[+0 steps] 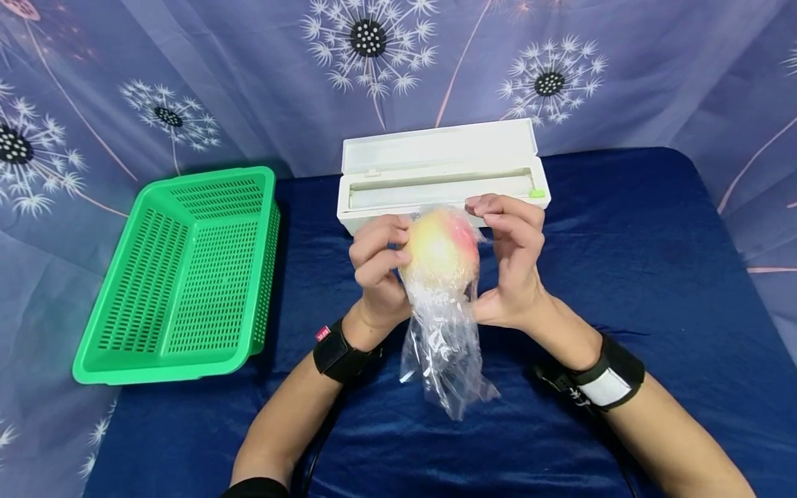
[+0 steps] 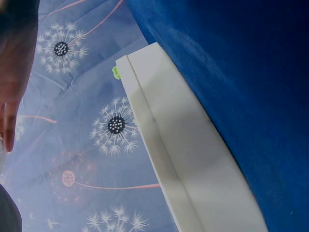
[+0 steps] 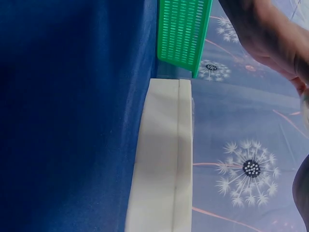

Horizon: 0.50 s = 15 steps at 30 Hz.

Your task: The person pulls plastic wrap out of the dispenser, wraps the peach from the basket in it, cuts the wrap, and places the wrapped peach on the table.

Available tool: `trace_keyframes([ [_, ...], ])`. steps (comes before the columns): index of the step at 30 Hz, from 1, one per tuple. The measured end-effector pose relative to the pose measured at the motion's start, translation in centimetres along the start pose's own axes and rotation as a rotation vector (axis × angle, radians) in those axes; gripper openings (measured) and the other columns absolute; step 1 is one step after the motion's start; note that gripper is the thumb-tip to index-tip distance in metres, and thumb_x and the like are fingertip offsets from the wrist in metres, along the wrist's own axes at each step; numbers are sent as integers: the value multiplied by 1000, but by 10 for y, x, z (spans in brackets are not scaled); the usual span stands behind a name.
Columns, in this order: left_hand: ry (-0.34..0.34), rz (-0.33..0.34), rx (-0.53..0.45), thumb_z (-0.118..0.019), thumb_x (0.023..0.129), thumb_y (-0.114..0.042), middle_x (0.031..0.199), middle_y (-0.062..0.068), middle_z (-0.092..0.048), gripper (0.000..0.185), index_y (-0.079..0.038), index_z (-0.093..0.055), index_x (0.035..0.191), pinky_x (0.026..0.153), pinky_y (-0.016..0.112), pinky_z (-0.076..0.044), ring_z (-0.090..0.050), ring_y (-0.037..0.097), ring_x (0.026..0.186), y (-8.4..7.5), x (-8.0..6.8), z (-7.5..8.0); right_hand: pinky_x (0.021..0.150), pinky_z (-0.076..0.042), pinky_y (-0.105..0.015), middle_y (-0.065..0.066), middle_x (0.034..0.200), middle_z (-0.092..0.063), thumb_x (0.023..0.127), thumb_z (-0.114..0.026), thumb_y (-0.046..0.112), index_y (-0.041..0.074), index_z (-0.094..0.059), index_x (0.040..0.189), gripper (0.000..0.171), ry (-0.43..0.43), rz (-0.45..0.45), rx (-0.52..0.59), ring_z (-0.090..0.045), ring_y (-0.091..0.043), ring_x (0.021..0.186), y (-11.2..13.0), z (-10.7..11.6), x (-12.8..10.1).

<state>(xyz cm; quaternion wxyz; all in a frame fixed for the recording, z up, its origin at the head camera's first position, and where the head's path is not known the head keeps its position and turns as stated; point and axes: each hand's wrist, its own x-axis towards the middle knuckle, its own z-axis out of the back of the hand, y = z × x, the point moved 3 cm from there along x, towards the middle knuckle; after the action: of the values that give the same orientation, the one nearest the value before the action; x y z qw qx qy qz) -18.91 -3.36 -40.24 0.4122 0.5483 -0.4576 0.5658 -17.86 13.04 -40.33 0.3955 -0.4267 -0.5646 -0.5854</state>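
Observation:
A yellow and red round fruit [image 1: 438, 249], which looks like an apple, is held up in front of a white box. Clear plastic wrap [image 1: 443, 346] covers it and hangs down in a crumpled tail. My left hand [image 1: 381, 266] grips the fruit's left side through the wrap, fingertips on its surface. On the other side my right hand [image 1: 513, 259] has bent fingers near the fruit's upper right and its thumb against the wrap lower down. The wrist views show only parts of a hand at their edges; the fruit is mostly outside them.
The white wrap dispenser box [image 1: 445, 200] stands behind the hands with its lid up, a roll inside and a green slider [image 1: 537, 194] at its right end. A green plastic basket [image 1: 264, 277] sits at the left. Dark blue cloth [image 1: 654, 277] covers the table; a dandelion-print curtain [image 1: 249, 69] hangs behind.

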Motion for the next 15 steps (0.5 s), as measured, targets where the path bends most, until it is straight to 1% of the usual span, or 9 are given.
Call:
trace_keyframes([
  [2, -4, -46, 25, -57, 109, -12, 102, 18, -48, 17, -4, -44, 103, 86, 44, -59, -56, 39, 92, -4, -3, 0, 108, -45, -52, -28, 123, -43, 83, -87, 52, -15, -39, 117, 89, -13, 16, -20, -51, -48, 115, 2, 0, -1],
  [3, -6, -72, 38, -56, 111, -18, 102, 18, -48, 20, -4, -44, 104, 85, 44, -59, -57, 39, 92, -6, -5, -1, 107, -45, -54, -29, 121, -44, 84, -87, 50, -16, -39, 116, 87, -21, 21, -26, -52, -49, 113, 4, -1, -1],
  [6, -8, -130, 42, -49, 113, -38, 101, 17, -48, 35, -5, -44, 104, 82, 43, -60, -57, 38, 91, -8, -13, -2, 104, -47, -56, -30, 117, -45, 77, -92, 55, -14, -41, 114, 94, -40, 29, -32, -53, -51, 108, 8, -2, -1],
  [9, -17, -172, 45, -39, 111, -57, 101, 17, -47, 52, -5, -45, 105, 80, 43, -61, -57, 38, 91, -7, -22, -4, 103, -48, -56, -30, 116, -46, 66, -97, 62, -12, -41, 113, 104, -59, 30, -31, -53, -50, 106, 10, -4, -2],
  [10, -20, -178, 44, -38, 111, -58, 101, 17, -47, 53, -6, -45, 105, 80, 44, -60, -57, 38, 91, -6, -25, -4, 103, -48, -55, -29, 116, -46, 62, -97, 65, -11, -42, 112, 107, -65, 29, -34, -53, -49, 106, 11, -4, -2],
  [11, -25, -186, 44, -38, 111, -58, 100, 17, -47, 53, -5, -45, 104, 80, 44, -60, -57, 38, 91, -6, -27, -4, 103, -48, -54, -29, 116, -47, 62, -97, 66, -11, -42, 112, 108, -72, 29, -34, -52, -48, 106, 12, -5, -2],
  [15, -48, -214, 45, -35, 111, -60, 99, 18, -47, 56, -5, -45, 102, 80, 45, -61, -57, 39, 90, -4, -36, -5, 103, -48, -53, -29, 115, -47, 63, -95, 69, -12, -42, 109, 107, -100, 28, -36, -52, -45, 106, 17, -9, -1],
])
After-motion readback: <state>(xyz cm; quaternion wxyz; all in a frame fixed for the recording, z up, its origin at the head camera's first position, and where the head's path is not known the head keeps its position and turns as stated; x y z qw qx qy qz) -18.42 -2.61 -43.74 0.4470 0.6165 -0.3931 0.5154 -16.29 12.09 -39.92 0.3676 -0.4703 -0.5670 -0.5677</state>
